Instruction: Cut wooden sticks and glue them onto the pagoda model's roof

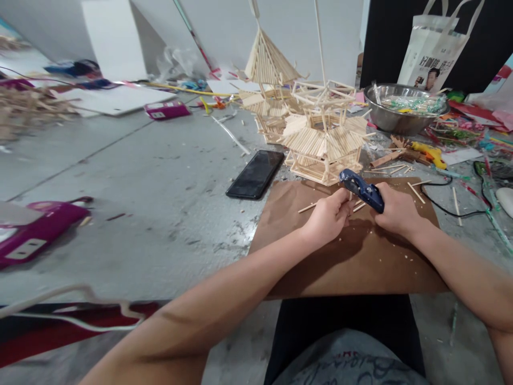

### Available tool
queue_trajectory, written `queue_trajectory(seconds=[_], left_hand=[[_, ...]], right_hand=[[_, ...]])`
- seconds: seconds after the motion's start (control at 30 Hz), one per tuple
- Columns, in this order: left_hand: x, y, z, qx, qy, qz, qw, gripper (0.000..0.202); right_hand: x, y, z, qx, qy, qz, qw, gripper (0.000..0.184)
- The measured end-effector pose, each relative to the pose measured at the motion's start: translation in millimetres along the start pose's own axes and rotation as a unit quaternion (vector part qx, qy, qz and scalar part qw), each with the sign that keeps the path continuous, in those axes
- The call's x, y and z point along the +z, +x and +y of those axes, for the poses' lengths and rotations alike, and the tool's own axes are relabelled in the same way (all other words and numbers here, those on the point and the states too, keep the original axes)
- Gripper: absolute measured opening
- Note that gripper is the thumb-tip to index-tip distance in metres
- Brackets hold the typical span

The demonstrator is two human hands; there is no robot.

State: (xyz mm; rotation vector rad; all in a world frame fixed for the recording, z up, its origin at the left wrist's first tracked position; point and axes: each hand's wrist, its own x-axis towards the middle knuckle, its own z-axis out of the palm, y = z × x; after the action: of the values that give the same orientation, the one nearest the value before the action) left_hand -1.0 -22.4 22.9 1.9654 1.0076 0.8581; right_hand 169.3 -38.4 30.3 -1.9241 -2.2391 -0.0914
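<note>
My left hand (326,218) is closed in a pinch on a thin wooden stick (308,208) that lies across the brown cardboard sheet (352,262). My right hand (396,213) is wrapped round a blue cutter tool (363,190), whose tip meets the stick near my left fingers. Just beyond both hands stands a pagoda model of wooden sticks (323,141), with a taller stick roof (268,61) behind it.
A black phone (256,174) lies left of the cardboard. A metal bowl (404,109) stands at the back right beside a yellow glue gun (428,152) and a black cable (452,208). Magenta boxes (36,227) and loose sticks (28,107) lie to the left.
</note>
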Motion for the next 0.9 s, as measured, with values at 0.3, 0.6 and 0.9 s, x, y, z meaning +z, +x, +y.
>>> queue_trajectory(seconds=[0.3, 0.6, 0.9], left_hand=[[0.5, -0.6, 1.5, -0.006, -0.033, -0.008, 0.999, 0.016], [2.9, 0.2, 0.3, -0.014, -0.084, -0.023, 0.996, 0.015], [3.2, 1.1, -2.0, -0.027, -0.116, -0.031, 0.992, 0.013]], right_hand=[[2.1, 0.1, -0.3, 0.016, -0.003, 0.002, 1.0, 0.03], [3.9, 2.4, 1.0, 0.023, -0.033, -0.001, 0.999, 0.029], [1.2, 3.9, 2.5, 0.031, -0.033, -0.005, 0.999, 0.03]])
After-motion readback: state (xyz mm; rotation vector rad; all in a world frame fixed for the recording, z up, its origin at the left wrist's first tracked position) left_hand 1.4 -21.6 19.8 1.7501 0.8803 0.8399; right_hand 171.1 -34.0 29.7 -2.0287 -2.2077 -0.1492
